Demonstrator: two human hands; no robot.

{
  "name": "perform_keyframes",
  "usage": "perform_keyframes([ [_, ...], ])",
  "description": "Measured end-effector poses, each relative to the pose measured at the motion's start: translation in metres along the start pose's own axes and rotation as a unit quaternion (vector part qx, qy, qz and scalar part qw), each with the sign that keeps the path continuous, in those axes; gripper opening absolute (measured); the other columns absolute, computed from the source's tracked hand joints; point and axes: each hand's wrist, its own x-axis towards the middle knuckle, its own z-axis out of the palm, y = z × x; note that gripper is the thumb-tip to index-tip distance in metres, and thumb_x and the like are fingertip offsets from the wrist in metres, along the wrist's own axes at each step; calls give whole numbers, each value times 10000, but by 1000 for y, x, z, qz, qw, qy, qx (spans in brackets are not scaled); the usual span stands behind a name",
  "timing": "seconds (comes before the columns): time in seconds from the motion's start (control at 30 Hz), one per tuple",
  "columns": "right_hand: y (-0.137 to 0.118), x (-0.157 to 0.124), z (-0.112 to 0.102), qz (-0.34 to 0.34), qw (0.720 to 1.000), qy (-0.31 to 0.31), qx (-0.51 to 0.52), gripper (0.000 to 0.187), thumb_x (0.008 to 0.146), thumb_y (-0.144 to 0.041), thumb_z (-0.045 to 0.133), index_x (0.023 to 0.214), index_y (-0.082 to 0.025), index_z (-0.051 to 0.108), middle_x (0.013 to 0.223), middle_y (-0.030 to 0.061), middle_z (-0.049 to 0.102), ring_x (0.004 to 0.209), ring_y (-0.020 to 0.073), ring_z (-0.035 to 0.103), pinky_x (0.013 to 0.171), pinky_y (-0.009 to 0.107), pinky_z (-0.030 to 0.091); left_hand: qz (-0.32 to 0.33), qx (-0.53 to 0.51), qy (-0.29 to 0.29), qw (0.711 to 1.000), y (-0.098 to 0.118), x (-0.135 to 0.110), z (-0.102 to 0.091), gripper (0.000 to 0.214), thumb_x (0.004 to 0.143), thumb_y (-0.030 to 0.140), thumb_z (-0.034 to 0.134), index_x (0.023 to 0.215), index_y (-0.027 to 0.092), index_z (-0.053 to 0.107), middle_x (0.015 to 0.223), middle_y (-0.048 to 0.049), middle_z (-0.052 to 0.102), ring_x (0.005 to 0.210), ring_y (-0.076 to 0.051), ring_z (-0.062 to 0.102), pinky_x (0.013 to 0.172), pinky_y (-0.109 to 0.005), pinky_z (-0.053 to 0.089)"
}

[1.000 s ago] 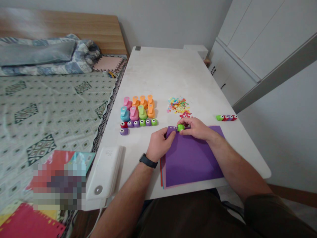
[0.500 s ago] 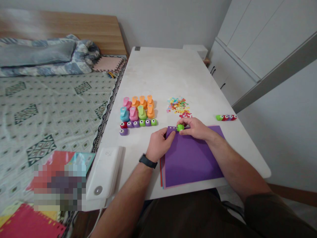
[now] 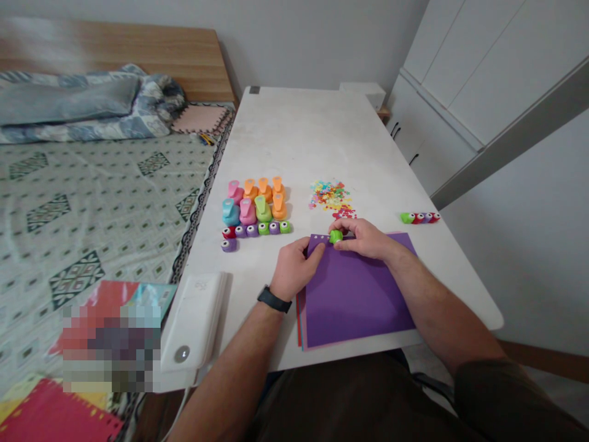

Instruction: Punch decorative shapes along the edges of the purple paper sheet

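A sheet of purple paper [image 3: 359, 294] lies on a stack of coloured sheets at the table's near edge. Small punched holes run along its far left edge. My left hand [image 3: 297, 267] pinches that far left corner, thumb on top. Between the thumb and fingers of my right hand [image 3: 365, 238] is a small green craft punch [image 3: 336, 237], set at the paper's far edge just right of the holes. Just beyond the punch is a pile of tiny multicoloured paper cutouts [image 3: 331, 193], with red ones closest to my right hand.
Larger lever punches [image 3: 255, 202] and small punches [image 3: 252, 231] stand in rows at the left of the white table [image 3: 317, 129]. More small punches [image 3: 420, 218] line up at right. A white power bank-like device [image 3: 196, 325] with a cable lies near left, beside the bed [image 3: 110, 202].
The green punch has shifted very slightly right along the paper's edge, and another hole shows beside it. My left hand keeps its hold on the corner.
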Motion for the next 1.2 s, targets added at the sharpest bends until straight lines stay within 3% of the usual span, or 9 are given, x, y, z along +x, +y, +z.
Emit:
perform_keyframes([
  [1.2,2,4,3,17,1000,21,-4,266,738,-268,763,967,-175,666,822,-5,633,758,142,551,738,285,431,-7,-24,2,1000,1,0,0,379,938,484,523,797,168,676,654,15,570,621,-128,474,559,-242,315],
])
